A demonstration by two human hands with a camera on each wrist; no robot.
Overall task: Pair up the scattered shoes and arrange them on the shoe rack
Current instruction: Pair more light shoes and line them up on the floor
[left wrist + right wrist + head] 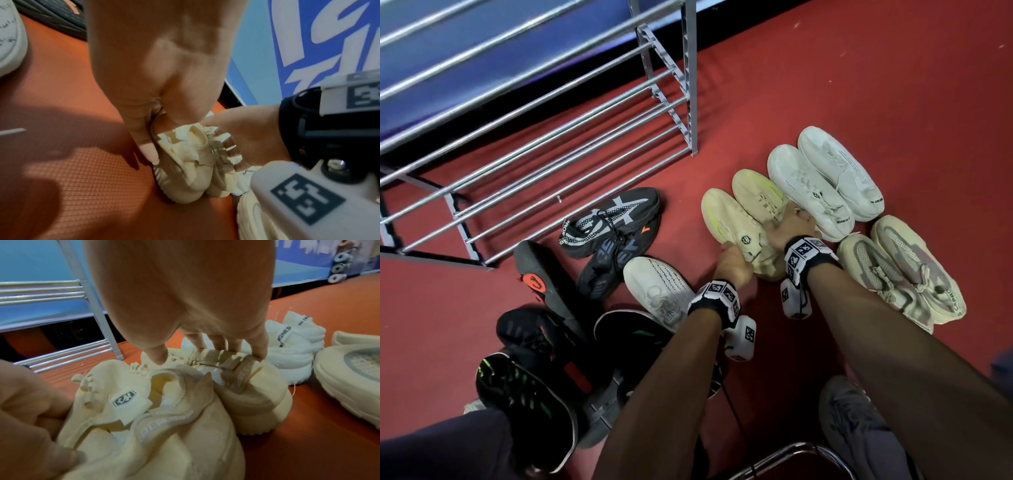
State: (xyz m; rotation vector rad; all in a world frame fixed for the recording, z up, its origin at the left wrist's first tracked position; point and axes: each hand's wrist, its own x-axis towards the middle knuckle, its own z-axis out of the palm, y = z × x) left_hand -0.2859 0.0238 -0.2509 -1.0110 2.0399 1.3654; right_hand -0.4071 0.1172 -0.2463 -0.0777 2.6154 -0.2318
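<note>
Two cream sneakers lie side by side on the red floor, toes pointing away from me. My left hand (731,260) pinches the collar of the left cream sneaker (722,219), thumb outside and fingers tucked into the opening (156,126). My right hand (786,228) grips the collar and heel strap of the right cream sneaker (756,192), fingers curled over it (205,345). Both shoes (164,426) (257,394) rest on the floor, touching each other. The metal shoe rack (585,113) stands to the far left with bare bars.
A white pair (822,185) lies just right of the cream pair, and a beige-grey pair (893,274) sits nearer, at the right. A single white shoe (657,287) and several black shoes (613,226) are scattered at the left. A chair frame (791,455) is at the bottom.
</note>
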